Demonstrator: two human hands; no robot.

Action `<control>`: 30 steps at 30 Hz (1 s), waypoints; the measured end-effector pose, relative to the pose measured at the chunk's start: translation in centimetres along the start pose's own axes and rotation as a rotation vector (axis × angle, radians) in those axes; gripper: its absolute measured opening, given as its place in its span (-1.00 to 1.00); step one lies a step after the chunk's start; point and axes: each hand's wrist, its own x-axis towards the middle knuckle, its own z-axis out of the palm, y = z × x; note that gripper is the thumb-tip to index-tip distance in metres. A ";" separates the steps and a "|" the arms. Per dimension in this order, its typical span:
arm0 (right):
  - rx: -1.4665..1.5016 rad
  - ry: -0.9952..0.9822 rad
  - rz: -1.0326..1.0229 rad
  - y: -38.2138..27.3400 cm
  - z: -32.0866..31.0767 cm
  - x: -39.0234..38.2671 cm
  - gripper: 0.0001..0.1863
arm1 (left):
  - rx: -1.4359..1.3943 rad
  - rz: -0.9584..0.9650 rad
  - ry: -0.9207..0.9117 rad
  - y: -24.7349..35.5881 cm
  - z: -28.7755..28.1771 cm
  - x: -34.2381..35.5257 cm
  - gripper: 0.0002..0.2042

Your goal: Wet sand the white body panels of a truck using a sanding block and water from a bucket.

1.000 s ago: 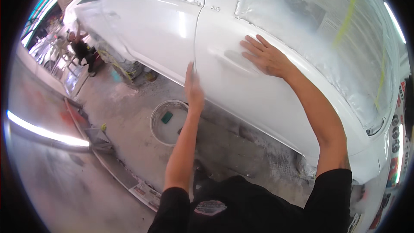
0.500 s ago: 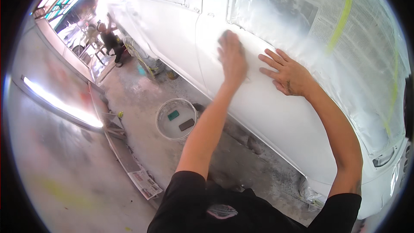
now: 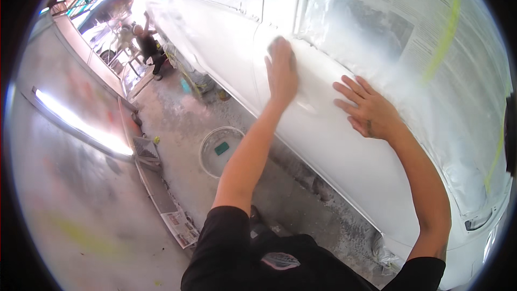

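Fingers of the left hand [image 3: 283, 75], in the head view, nearly together and slightly bent, laid on the white car door [image 3: 350, 151]; dark and blurred at the tips, so cannot tell whether pressing a thin thing beneath. Fingers of the right hand [image 3: 372, 113] spread apart, resting palm-down on the same door, to the right of the left fingers and a little nearer the body, gripping nothing. Just left of the left fingers, the neighbouring white door [image 3: 226, 43]. Beyond the right fingers, a window covering [image 3: 371, 64] of hazy film and newspaper [image 3: 398, 16], with a yellow strip [image 3: 444, 37] across it. Below and left of the left fingers, well apart on the grey floor [image 3: 172, 129], a round bucket [image 3: 201, 156] with a green block [image 3: 221, 148] inside, partly blocked from sight by the left forearm [image 3: 250, 156]. Farther left of the fingers, a paint-smudged panel [image 3: 70, 194] and a glowing tube lamp [image 3: 81, 121]. Far up and left of the left fingers, past a wrapped wheel [image 3: 200, 82], another person [image 3: 149, 47] in dark clothes, one arm raised. Well below the right fingers, near the door's lower edge, crumpled clear film [image 3: 383, 250].
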 end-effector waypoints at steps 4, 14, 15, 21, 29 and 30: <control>-0.018 -0.038 0.042 -1.0 0.2 1.1 -0.43 | -0.007 -0.031 -0.054 -4.1 -3.4 5.8 -0.53; -0.042 -0.086 0.078 -0.7 -1.0 4.6 -0.36 | -0.238 -0.019 0.181 -11.3 -5.0 10.8 -0.52; -0.041 -0.090 0.083 -0.9 -1.0 5.0 -0.36 | -0.105 -0.005 0.063 -12.6 -3.5 11.0 -0.53; -0.072 -0.177 0.129 -0.8 -0.1 7.0 -0.33 | -0.134 -0.009 0.138 -25.3 -5.0 19.6 -0.54; -0.109 -0.164 0.145 -0.9 0.2 6.5 -0.29 | -0.104 0.200 0.075 -21.4 -1.6 13.2 -0.51; -0.109 -0.178 0.149 -0.7 0.2 6.5 -0.29 | -0.149 0.275 0.058 -22.0 -2.0 13.0 -0.51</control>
